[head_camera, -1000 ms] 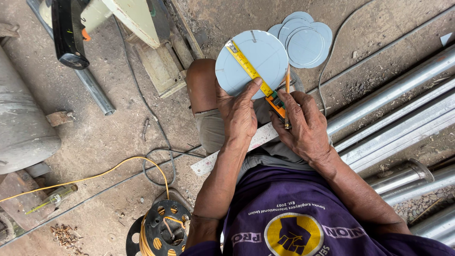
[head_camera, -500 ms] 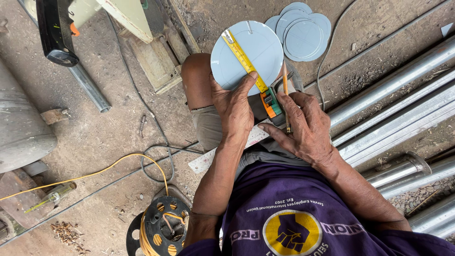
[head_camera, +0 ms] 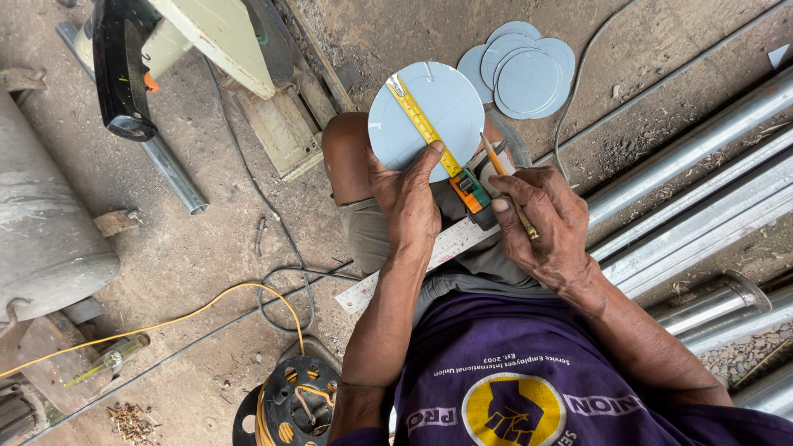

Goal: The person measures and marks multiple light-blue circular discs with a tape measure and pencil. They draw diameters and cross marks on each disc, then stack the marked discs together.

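A pale blue round disc point(head_camera: 429, 103) rests on my knee. A yellow tape measure point(head_camera: 413, 116) lies stretched across it, its orange and green case point(head_camera: 472, 194) at the disc's near edge. My left hand point(head_camera: 409, 202) presses the tape and disc down with its thumb. My right hand point(head_camera: 541, 223) holds a pencil point(head_camera: 505, 183) whose tip points at the disc's right edge. A long metal ruler point(head_camera: 450, 244) lies across my lap under both hands.
A stack of similar pale blue discs point(head_camera: 524, 70) lies on the concrete beyond my knee. Long metal pipes point(head_camera: 702, 198) run along the right. A saw machine point(head_camera: 190, 41), a grey cylinder point(head_camera: 41, 223), a yellow cable point(head_camera: 165, 322) and a cable reel point(head_camera: 289, 405) sit at left.
The view has shifted slightly. My right hand moved the pencil a little away from the tape case toward the disc's right edge. My left hand stays pressed on the tape.
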{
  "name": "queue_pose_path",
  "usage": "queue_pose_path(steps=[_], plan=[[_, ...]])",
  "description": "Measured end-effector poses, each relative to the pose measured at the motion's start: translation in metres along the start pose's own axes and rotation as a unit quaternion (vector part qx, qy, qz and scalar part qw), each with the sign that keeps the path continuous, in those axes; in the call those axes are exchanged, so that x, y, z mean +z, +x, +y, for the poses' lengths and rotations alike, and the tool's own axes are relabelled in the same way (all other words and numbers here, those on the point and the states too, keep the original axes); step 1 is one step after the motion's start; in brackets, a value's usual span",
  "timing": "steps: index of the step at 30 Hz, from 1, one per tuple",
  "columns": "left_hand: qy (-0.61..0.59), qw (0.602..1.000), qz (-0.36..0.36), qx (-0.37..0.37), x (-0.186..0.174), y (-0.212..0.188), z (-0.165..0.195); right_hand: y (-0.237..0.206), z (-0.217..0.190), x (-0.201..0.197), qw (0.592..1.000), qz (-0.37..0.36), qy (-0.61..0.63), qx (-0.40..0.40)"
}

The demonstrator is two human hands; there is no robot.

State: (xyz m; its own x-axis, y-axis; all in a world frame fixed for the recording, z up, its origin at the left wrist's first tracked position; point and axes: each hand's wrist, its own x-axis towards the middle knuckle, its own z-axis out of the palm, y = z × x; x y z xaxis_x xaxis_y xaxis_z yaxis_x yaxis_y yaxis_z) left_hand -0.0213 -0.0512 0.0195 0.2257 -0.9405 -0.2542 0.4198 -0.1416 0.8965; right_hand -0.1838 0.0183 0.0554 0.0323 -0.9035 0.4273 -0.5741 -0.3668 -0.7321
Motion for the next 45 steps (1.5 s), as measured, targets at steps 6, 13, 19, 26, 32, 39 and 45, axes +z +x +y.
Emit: queue_pose_path(steps=[6, 13, 19, 26, 32, 39, 45], plan=[[-0.007, 1.0, -0.019, 0.004, 0.002, -0.003, 0.0, 0.022, 0.001, -0.002, 0.998, -0.01, -0.027, -0.062], [0.013, 0.999, -0.033, 0.006, 0.002, -0.005, 0.004, 0.041, -0.005, 0.0, 0.993, -0.018, -0.054, -0.104], [0.005, 0.999, -0.035, 0.003, 0.003, -0.006, 0.003, 0.042, -0.006, 0.0, 0.991, -0.03, -0.072, -0.108], [0.001, 1.0, -0.026, 0.013, 0.001, -0.004, -0.001, 0.048, -0.008, 0.004, 0.988, -0.033, -0.099, -0.116], [-0.027, 0.998, -0.031, 0.046, 0.002, -0.006, -0.008, 0.079, -0.001, 0.015, 0.983, -0.039, -0.113, -0.139], [-0.016, 0.999, -0.04, 0.018, -0.004, -0.006, -0.006, 0.088, -0.003, 0.007, 0.978, -0.068, -0.102, -0.166], [0.009, 0.999, -0.028, 0.017, -0.007, -0.004, -0.008, 0.068, -0.009, -0.016, 0.982, -0.135, -0.06, -0.115]])
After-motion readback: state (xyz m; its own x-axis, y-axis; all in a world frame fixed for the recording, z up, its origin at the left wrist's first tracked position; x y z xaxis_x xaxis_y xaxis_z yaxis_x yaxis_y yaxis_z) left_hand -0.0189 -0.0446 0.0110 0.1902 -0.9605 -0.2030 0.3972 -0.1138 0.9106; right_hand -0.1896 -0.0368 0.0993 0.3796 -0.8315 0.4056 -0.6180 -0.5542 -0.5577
